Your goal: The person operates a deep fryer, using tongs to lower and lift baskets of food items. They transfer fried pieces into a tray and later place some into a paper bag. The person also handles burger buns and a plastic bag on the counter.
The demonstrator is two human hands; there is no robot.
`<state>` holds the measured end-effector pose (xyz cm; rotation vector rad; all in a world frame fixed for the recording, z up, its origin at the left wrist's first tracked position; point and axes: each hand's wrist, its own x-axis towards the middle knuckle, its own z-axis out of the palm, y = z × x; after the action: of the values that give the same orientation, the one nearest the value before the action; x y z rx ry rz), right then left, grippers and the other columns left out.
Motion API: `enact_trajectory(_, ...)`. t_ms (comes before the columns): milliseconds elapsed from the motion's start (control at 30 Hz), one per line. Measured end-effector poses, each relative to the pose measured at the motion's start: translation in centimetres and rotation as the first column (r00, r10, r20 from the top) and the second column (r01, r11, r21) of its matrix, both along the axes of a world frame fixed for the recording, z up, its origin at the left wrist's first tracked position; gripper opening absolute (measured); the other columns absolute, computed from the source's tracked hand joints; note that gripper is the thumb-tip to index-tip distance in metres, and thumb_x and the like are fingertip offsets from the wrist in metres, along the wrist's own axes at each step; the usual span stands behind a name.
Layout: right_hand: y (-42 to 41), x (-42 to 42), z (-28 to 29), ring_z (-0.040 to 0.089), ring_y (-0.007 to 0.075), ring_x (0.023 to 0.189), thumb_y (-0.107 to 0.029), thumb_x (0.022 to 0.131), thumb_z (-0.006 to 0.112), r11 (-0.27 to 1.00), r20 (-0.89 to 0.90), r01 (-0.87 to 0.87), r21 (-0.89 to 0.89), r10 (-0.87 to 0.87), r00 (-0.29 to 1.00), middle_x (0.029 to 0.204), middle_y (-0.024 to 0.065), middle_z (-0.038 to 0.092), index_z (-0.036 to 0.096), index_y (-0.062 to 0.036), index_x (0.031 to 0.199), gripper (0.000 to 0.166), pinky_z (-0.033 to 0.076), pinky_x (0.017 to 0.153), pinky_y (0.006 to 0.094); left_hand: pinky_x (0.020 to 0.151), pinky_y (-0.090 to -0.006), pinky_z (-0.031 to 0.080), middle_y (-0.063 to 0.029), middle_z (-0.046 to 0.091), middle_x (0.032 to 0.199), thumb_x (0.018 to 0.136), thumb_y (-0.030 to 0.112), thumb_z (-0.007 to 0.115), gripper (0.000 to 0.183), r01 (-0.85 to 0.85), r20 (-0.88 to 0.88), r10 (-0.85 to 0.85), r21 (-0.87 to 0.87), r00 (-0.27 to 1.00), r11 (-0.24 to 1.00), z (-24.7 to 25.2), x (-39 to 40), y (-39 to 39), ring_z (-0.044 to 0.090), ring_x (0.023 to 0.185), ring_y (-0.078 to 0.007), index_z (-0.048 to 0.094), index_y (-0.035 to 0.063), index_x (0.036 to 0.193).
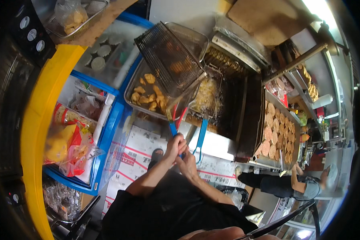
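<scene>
Both of my hands are closed on the blue handle [173,129] of a wire fryer basket [171,57]. My left hand [175,146] grips higher up, and my right hand [187,164] is at the handle's lower end. The basket is tilted over a metal tray [130,100], with a few browned pieces showing through its mesh. Golden fried pieces [144,99] lie in the tray below. Red handles [180,115] of some utensil show beside the blue handle. Right of the tray, a second basket [206,93] sits in bubbling oil, its blue handle [203,130] pointing towards me.
An open blue chest freezer [103,144] with bagged food is on the left, beside a yellow counter edge [33,120]. At right, round patties [273,132] cover a griddle, where another person [303,186] stands. A lamp arm [297,63] crosses the upper right.
</scene>
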<state>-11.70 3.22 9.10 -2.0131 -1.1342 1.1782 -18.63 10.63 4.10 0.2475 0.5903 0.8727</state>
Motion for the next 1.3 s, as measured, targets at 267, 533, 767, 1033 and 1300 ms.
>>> enact_trajectory(267,0.5,0.9,-1.5,0.060,0.0332,0.062,-0.016,0.073,0.062,0.990,0.083,-0.065,0.127,0.055,0.995,0.070,0.0223,0.059,0.053,0.0053,0.094,0.031,0.046,0.058,0.0405,0.055,-0.0288,0.042,0.0047,0.029,0.046,0.088,0.021,0.045,0.020,0.052,0.031,-0.054,0.070,0.998,0.996,-1.1,0.2,0.2,0.027,0.036,-0.0081,0.041,0.0129,0.070)
enact_trajectory(533,-0.3,1.0,-0.3,0.057,0.0208,0.066,-0.010,0.073,0.058,0.988,-0.145,0.002,0.152,0.020,0.989,0.075,0.0139,0.060,0.054,0.0055,0.097,0.028,0.046,0.061,0.0331,0.050,-0.0264,0.039,0.0036,0.031,0.048,0.089,0.019,0.045,0.021,0.014,-0.075,-0.013,0.016,0.997,1.000,1.0,0.7,-0.6,0.029,0.035,-0.0082,0.038,0.0118,0.071)
enact_trajectory(767,-3.9,3.7,-0.7,0.055,0.0163,0.074,-0.011,0.074,0.056,0.979,-0.359,0.086,0.186,-0.014,0.933,0.078,0.0081,0.058,0.053,0.0048,0.099,0.029,0.044,0.067,0.0310,0.056,-0.0269,0.044,0.0012,0.040,0.052,0.091,0.013,0.051,0.022,0.111,-0.201,-0.072,0.194,0.977,0.975,5.4,2.1,-2.7,0.040,0.042,-0.0088,0.040,0.0081,0.072)
enact_trajectory(1033,-6.6,10.1,7.9,0.052,0.0144,0.046,-0.011,0.087,0.049,0.989,-0.649,0.046,0.142,0.058,0.759,0.062,0.0050,0.051,0.046,0.0000,0.087,0.012,0.049,0.046,0.0293,0.063,-0.0260,0.043,-0.0042,0.047,0.077,0.090,0.015,0.058,0.021,0.295,-0.038,-0.317,0.483,0.948,0.825,10.1,7.6,-4.7,0.050,0.070,-0.0147,0.040,0.0079,0.098)
enact_trajectory(1300,-9.5,14.0,8.9,0.053,0.0158,0.049,-0.011,0.090,0.051,0.935,-0.906,0.325,0.143,-0.009,0.424,0.062,0.0043,0.047,0.038,-0.0009,0.103,0.021,0.052,0.047,0.0333,0.078,-0.0309,0.046,-0.0024,0.048,0.083,0.093,0.019,0.052,0.015,0.514,-0.221,-0.464,0.356,0.858,0.780,11.6,13.7,-7.1,0.049,0.075,-0.0130,0.044,0.0089,0.101)
